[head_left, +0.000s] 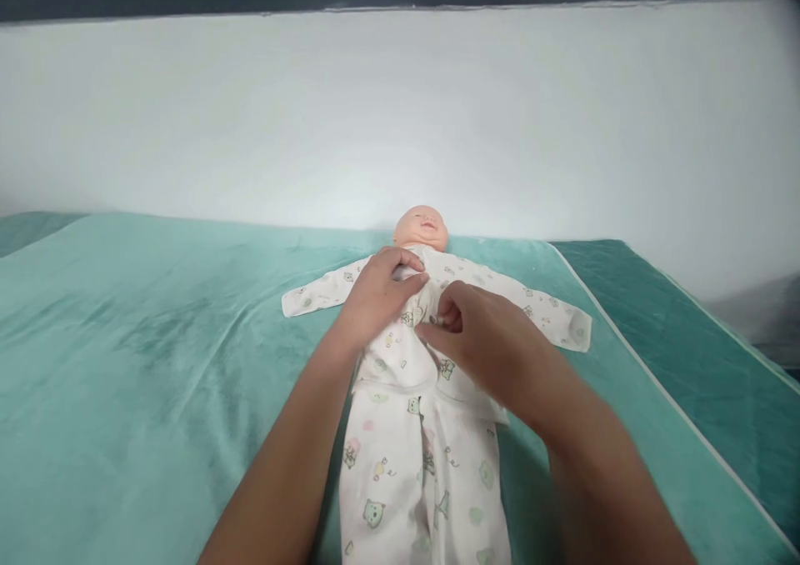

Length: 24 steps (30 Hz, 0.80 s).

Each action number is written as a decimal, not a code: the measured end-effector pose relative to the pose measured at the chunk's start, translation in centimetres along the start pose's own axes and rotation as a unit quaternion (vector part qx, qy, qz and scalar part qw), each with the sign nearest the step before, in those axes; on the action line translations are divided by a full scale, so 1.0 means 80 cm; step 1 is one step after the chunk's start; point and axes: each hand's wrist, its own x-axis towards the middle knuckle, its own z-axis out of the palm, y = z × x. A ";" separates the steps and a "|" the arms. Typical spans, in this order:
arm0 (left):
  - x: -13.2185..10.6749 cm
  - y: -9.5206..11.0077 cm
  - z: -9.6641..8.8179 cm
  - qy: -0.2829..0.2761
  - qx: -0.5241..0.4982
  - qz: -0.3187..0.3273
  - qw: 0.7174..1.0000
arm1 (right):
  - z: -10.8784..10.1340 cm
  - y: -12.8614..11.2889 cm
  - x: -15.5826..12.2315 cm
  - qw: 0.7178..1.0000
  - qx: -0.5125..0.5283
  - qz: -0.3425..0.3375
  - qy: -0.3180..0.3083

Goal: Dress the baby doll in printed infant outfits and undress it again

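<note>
A baby doll (421,226) lies on its back, its head toward the wall. It wears a white baby shirt (400,357) printed with small animals, and matching trousers (381,482) extend toward me. Both sleeves are spread out sideways. My left hand (388,286) is on the upper chest, thumb and fingertips drawn close together on the shirt's front near the collar. Slightly lower and to the right, my right hand (478,332) has its fingers curled in a pinch at the shirt's front edge. The exact bit of cloth between the fingertips is hard to see.
A light green cloth (156,340) with some creases lies under the doll. Darker green fabric (706,365) shows beyond its pale edge on the right. A white wall (400,115) rises directly behind the doll's head.
</note>
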 end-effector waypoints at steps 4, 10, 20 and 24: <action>-0.009 0.007 -0.011 -0.012 0.049 0.024 0.998 | 0.005 -0.012 -0.009 0.997 -0.077 -0.011 -0.010; -0.028 0.019 -0.023 -0.100 0.080 0.024 0.991 | 0.009 -0.016 -0.014 0.992 -0.125 0.014 -0.025; -0.041 0.017 -0.021 -0.124 0.087 0.054 0.987 | 0.019 0.025 -0.013 0.978 0.204 0.024 0.015; -0.040 0.018 -0.013 -0.106 0.079 0.066 0.989 | 0.029 0.049 -0.008 0.905 0.423 0.031 -0.005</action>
